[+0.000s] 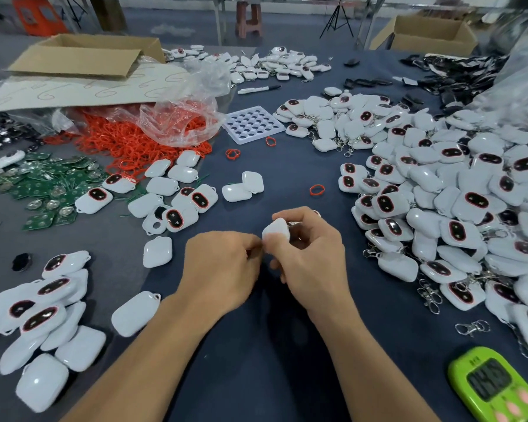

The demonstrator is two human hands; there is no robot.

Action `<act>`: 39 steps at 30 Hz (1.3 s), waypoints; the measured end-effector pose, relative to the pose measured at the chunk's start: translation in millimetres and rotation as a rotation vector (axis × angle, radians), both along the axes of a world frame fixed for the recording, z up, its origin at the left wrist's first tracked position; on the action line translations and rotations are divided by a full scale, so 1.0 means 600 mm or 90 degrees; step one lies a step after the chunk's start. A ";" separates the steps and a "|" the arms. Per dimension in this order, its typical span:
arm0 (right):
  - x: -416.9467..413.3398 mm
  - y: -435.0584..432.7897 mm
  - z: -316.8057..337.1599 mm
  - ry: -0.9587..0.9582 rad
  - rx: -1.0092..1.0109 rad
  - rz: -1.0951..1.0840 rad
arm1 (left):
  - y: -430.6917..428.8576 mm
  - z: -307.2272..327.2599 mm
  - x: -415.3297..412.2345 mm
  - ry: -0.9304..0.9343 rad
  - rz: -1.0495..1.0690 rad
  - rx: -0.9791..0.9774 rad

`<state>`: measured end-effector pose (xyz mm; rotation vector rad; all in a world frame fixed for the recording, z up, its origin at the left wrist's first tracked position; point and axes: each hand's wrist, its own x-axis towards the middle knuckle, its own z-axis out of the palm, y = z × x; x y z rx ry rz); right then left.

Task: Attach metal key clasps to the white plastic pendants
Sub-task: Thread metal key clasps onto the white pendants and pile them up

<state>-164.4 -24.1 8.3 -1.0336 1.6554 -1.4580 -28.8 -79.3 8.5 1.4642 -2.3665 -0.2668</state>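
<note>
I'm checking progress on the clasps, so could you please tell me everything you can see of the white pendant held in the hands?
The white pendant is a rounded piece of glossy-looking white plastic, plain side towards the camera, held above the dark cloth. The right hand grips it with curled fingers; the left hand meets its lower left edge with curled fingertips. A glint of metal behind it is too hidden to identify.

Even, soft light (edges bowed, slightly blurred).
</note>
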 end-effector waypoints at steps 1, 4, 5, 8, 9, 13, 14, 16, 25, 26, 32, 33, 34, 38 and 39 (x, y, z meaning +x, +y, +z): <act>-0.001 -0.002 0.002 -0.072 0.006 -0.004 | 0.003 -0.002 0.000 0.007 0.003 -0.030; -0.017 -0.008 0.014 -0.348 0.038 -0.013 | 0.000 -0.002 0.003 0.164 0.014 0.040; -0.022 -0.009 0.016 -0.401 0.048 -0.006 | -0.005 -0.002 0.003 0.232 -0.003 0.113; -0.027 -0.010 0.018 -0.454 0.045 0.017 | -0.016 0.002 0.003 0.357 -0.064 0.280; -0.025 -0.010 0.017 -0.457 0.043 0.024 | -0.017 0.004 0.005 0.378 -0.075 0.300; -0.013 -0.009 0.015 -0.468 0.044 0.052 | -0.022 0.006 0.014 0.435 -0.113 0.337; -0.012 -0.009 0.015 -0.466 0.044 0.055 | -0.023 0.005 0.015 0.452 -0.115 0.345; -0.012 -0.008 0.015 -0.458 0.036 0.034 | -0.022 0.003 0.016 0.452 -0.109 0.334; 0.002 0.004 0.002 -0.006 -0.069 -0.049 | -0.002 -0.006 -0.019 0.006 -0.032 0.003; 0.000 0.003 0.004 -0.044 -0.045 -0.034 | -0.002 -0.008 -0.020 0.001 -0.015 -0.004; -0.021 -0.002 0.014 -0.278 0.004 0.030 | -0.017 -0.010 -0.016 0.153 0.105 0.096; -0.024 -0.003 0.017 -0.339 0.002 0.029 | -0.019 -0.009 -0.015 0.173 0.106 0.113; -0.028 -0.004 0.020 -0.380 0.004 0.030 | -0.021 -0.010 -0.013 0.183 0.100 0.129; -0.083 0.003 0.032 -0.660 -0.185 0.110 | -0.018 -0.010 -0.013 0.191 0.097 0.146; -0.105 0.007 0.032 -0.766 -0.291 0.162 | -0.017 -0.010 -0.013 0.195 0.099 0.144</act>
